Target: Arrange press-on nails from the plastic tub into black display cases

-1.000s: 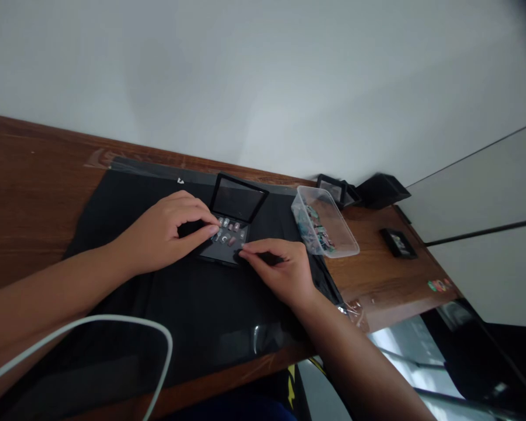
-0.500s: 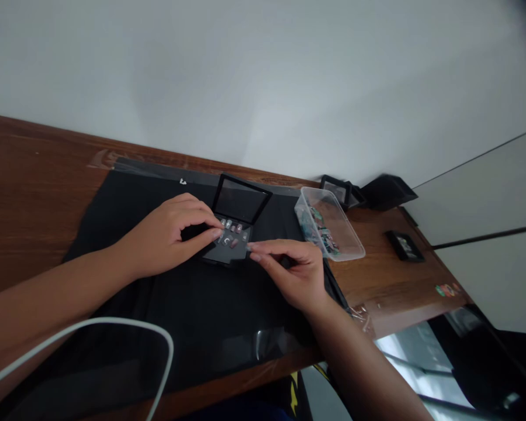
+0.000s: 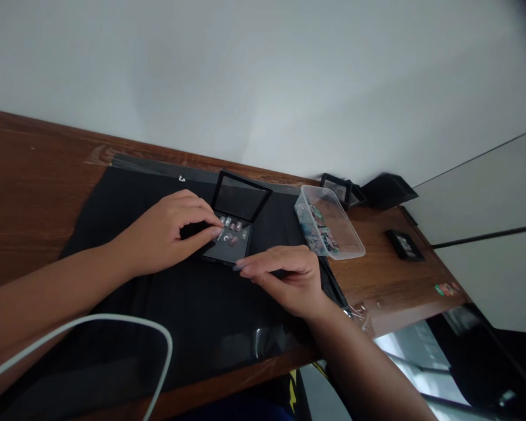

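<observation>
A small black hinged case stands with its clear-windowed lid raised. Several press-on nails, along with a small white crescent, lie on its grey inside. My left hand reaches over the case's left side, thumb and index finger nearly together; what they pinch, if anything, is too small to make out. At the front edge of the case, my right hand pinches a small greyish press-on nail between thumb and index finger.
A clear plastic tub with colourful packets stands right of the black mat. Farther right are dark cases and a small black box. A white cable loops across the lower left. A wall rises behind the wooden table.
My right hand has moved left and toward me, from the case's right side to its front edge, with the nail in its pinch. My left hand has stayed nearly in place.
</observation>
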{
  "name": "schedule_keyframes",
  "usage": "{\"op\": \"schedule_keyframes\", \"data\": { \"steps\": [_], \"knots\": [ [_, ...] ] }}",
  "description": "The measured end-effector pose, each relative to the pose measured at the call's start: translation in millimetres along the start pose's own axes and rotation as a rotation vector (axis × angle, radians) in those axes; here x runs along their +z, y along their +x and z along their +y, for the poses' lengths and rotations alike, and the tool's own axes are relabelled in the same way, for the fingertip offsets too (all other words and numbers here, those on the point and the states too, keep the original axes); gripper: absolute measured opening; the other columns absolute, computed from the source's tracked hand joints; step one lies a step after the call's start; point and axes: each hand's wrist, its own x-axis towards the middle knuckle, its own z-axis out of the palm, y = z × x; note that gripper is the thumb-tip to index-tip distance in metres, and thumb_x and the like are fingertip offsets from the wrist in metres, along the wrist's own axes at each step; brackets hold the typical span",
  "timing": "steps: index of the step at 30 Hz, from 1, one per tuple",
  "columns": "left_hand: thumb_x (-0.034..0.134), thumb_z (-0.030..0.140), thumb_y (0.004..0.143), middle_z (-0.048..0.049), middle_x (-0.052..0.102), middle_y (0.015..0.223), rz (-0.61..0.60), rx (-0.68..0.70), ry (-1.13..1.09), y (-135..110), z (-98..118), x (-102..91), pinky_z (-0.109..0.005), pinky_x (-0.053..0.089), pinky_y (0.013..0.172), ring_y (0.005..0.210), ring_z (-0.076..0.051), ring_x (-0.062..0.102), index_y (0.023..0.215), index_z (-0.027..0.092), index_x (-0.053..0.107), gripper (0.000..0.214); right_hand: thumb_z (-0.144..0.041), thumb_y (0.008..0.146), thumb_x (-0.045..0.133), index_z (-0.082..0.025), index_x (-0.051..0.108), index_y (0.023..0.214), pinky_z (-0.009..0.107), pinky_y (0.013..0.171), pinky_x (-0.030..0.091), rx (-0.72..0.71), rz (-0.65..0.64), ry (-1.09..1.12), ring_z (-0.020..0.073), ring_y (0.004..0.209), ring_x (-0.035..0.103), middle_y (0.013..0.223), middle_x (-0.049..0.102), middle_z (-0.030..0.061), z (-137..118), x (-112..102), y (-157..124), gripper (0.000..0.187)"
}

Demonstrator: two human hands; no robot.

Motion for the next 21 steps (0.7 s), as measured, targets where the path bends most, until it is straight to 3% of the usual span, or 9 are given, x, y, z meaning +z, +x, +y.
{"op": "schedule_keyframes", "data": {
  "steps": [5,8,11,16,21],
  "knots": [
    [0.066,0.042,0.105,-0.0026,0.083,0.098,0.034,0.115,-0.016,0,11,-2.0,-0.038,0.055,0.092,0.097,-0.023,0.073,0.104,0.027,0.084,0.024,-0.013,0.089,0.082,-0.027,0.089,0.089,0.028,0.073,0.073,0.181,0.057,0.023,0.0201,0.08,0.087,0.093,0.088,0.002,3,4,-1,0.016],
    [0.069,0.035,0.104,-0.0021,0.082,0.096,0.053,0.166,-0.025,0,17,-4.0,-0.037,0.055,0.093,0.095,-0.022,0.073,0.102,0.025,0.084,0.018,-0.016,0.087,0.085,-0.025,0.088,0.086,0.023,0.06,0.065,0.219,0.13,-0.076,0.0157,0.066,0.081,0.086,0.088,0.0023,5,4,-1,0.01],
    [0.068,0.033,0.104,-0.0019,0.082,0.092,0.103,0.15,0.004,1,17,-5.8,-0.037,0.055,0.091,0.092,-0.021,0.072,0.098,0.024,0.083,0.018,-0.02,0.089,0.086,-0.023,0.087,0.091,0.022,0.051,0.054,0.129,0.048,-0.234,0.0114,0.056,0.07,0.082,0.086,0.0022,7,4,-2,0.004],
    [0.065,0.032,0.105,-0.0022,0.08,0.091,0.123,0.098,0.032,1,13,-5.7,-0.037,0.054,0.09,0.09,-0.021,0.071,0.094,0.023,0.082,0.022,-0.035,0.1,0.08,-0.022,0.086,0.101,0.025,0.063,0.052,-0.006,-0.242,-0.522,0.0124,0.068,0.071,0.08,0.079,0.0011,7,6,-6,0.014],
    [0.066,0.032,0.105,-0.0013,0.08,0.091,0.098,0.105,0.016,1,13,-3.4,-0.036,0.053,0.09,0.09,-0.021,0.071,0.096,0.023,0.082,0.02,-0.043,0.099,0.081,-0.021,0.088,0.094,0.033,0.064,0.043,-0.087,-0.184,-0.738,0.0133,0.064,0.062,0.077,0.075,-0.0001,7,13,-8,0.023]
  ]
}}
